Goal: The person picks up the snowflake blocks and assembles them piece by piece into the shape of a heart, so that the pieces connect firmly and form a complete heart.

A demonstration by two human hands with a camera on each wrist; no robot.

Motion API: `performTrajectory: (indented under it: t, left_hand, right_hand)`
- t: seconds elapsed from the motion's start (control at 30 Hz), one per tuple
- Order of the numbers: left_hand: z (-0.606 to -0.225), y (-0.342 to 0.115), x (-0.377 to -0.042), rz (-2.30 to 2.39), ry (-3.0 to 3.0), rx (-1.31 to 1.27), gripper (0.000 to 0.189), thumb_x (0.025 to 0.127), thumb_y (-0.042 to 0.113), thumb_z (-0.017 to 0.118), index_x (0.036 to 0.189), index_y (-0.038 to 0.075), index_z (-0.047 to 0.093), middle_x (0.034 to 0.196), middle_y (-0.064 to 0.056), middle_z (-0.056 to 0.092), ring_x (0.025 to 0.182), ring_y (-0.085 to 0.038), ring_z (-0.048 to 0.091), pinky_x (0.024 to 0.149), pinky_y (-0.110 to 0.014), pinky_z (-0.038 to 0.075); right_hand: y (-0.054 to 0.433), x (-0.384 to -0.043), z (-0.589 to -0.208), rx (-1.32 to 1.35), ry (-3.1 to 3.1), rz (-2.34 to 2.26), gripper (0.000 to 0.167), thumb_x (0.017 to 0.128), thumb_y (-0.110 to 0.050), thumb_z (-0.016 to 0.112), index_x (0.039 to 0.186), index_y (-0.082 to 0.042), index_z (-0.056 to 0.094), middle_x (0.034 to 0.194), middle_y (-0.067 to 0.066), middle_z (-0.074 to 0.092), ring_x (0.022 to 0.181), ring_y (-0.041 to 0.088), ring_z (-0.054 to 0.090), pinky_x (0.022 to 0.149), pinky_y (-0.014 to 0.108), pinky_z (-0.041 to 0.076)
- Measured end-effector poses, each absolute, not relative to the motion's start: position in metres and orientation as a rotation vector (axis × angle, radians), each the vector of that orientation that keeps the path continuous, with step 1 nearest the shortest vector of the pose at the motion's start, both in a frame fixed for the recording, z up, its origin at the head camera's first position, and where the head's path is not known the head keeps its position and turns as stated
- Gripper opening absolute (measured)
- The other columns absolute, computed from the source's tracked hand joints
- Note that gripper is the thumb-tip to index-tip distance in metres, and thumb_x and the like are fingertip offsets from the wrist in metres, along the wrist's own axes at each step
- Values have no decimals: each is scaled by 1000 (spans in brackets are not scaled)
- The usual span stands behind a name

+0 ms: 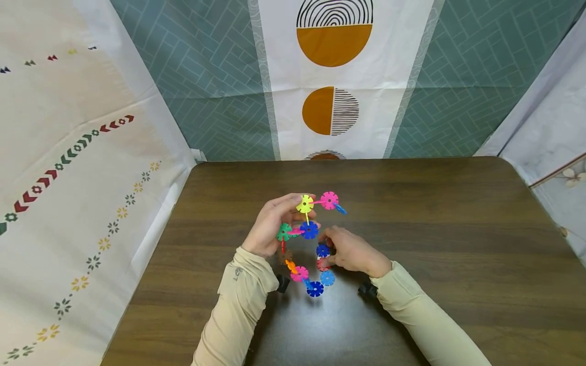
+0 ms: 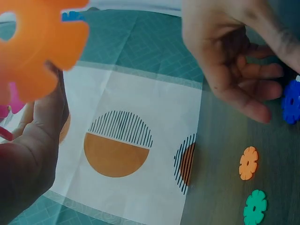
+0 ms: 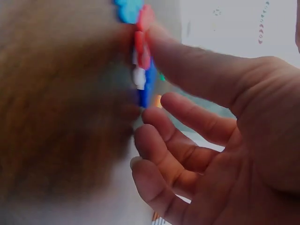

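Chain of interlocked notched discs (image 1: pixel 309 230): held in front of the person, over the wooden table (image 1: pixel 467 229), curving down and round from one hand to the other. On my feed the left hand (image 1: pixel 269 223) grips it at the yellow disc (image 1: pixel 300 205). Right hand (image 1: pixel 351 252) pinches the red disc (image 1: pixel 321 266), next to a light-blue disc (image 1: pixel 327 278). I note beige sleeves (image 1: pixel 247 295) on both arms; behind the table, a teal-and-white patterned cloth (image 1: pixel 220 76).
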State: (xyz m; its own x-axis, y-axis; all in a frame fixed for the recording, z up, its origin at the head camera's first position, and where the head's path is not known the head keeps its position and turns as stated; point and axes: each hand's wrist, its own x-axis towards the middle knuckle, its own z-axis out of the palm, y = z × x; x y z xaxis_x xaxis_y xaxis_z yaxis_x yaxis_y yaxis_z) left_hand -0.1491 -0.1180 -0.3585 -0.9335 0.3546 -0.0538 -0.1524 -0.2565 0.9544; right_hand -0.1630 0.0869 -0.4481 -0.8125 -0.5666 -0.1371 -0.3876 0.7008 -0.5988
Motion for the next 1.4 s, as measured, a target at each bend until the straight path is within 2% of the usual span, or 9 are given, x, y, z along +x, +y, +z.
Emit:
performTrajectory:
  t: [0.27, 0.5, 0.6, 0.7, 0.83, 0.93, 1.13, 1.27, 1.4]
  left_hand:
    - [-359, -120, -149, 2263, 1661, 277, 39, 101, 28, 50, 130, 3, 59, 97, -14, 65, 89, -25, 67, 72, -28, 56]
    - [-358, -120, -148, 2314, 1568, 272, 39, 102, 22, 43, 133, 2, 55, 94, -10, 62, 89, -23, 65, 73, -28, 57]
    - [-357, -121, -148, 2331, 1526, 283, 40, 103, 21, 40, 135, 1, 53, 93, -10, 61, 88, -24, 65, 72, -28, 57]
    - [-358, -121, -148, 2349, 1488, 290, 40, 103, 19, 38, 135, -1, 51, 92, -9, 60, 90, -26, 65, 77, -30, 57]
    - [-358, -121, -148, 2368, 1474, 287, 40, 101, 13, 35, 135, 0, 50, 92, -9, 58, 92, -27, 64, 78, -30, 56]
    - [-358, -121, -148, 2382, 1468, 285, 41, 100, 11, 34, 136, 0, 50, 93, -9, 57, 91, -25, 63, 76, -28, 56]
    - [-358, -119, -149, 2393, 1466, 271, 40, 102, 19, 39, 135, 1, 51, 91, -8, 55, 89, -24, 63, 76, -29, 56]
    - [-359, -119, -150, 2397, 1483, 217, 39, 102, 22, 45, 135, 2, 52, 88, -7, 55, 85, -23, 64, 76, -29, 57]
    - [-360, -118, -151, 2406, 1491, 155, 36, 101, 18, 48, 134, 3, 54, 85, -6, 55, 82, -21, 64, 73, -28, 57]
  right_hand:
    - [85, -164, -451, -767, 2571, -829, 29, 86, -8, 73, 113, -6, 63, 88, 0, 55, 78, 15, 51, 75, 32, 48]
    - [86, -166, -453, -716, 2560, -847, 38, 82, -24, 79, 111, -5, 62, 83, 0, 54, 73, 15, 50, 68, 30, 47]
    - [87, -166, -454, -721, 2561, -851, 38, 81, -20, 80, 112, -4, 62, 83, 0, 55, 73, 15, 50, 69, 30, 46]
    - [88, -167, -454, -693, 2550, -872, 36, 82, -14, 78, 113, -5, 61, 83, 0, 55, 73, 15, 51, 70, 30, 47]
    - [92, -168, -453, -643, 2526, -912, 31, 85, -9, 74, 113, -6, 60, 82, 0, 54, 72, 15, 51, 69, 30, 47]
    - [95, -170, -451, -654, 2510, -954, 22, 88, -9, 72, 107, -7, 62, 79, 0, 53, 70, 15, 50, 66, 29, 47]
    - [105, -174, -446, -680, 2474, -1149, 6, 92, -15, 68, 97, -11, 65, 78, 4, 61, 63, 17, 53, 57, 29, 48]
    - [110, -176, -439, -619, 2504, -1399, 13, 95, -22, 64, 105, -13, 66, 86, 8, 65, 70, 24, 59, 60, 30, 51]
    - [113, -175, -425, -557, 2475, -1742, 26, 97, -21, 61, 118, -6, 64, 93, 10, 66, 81, 32, 63, 69, 27, 55]
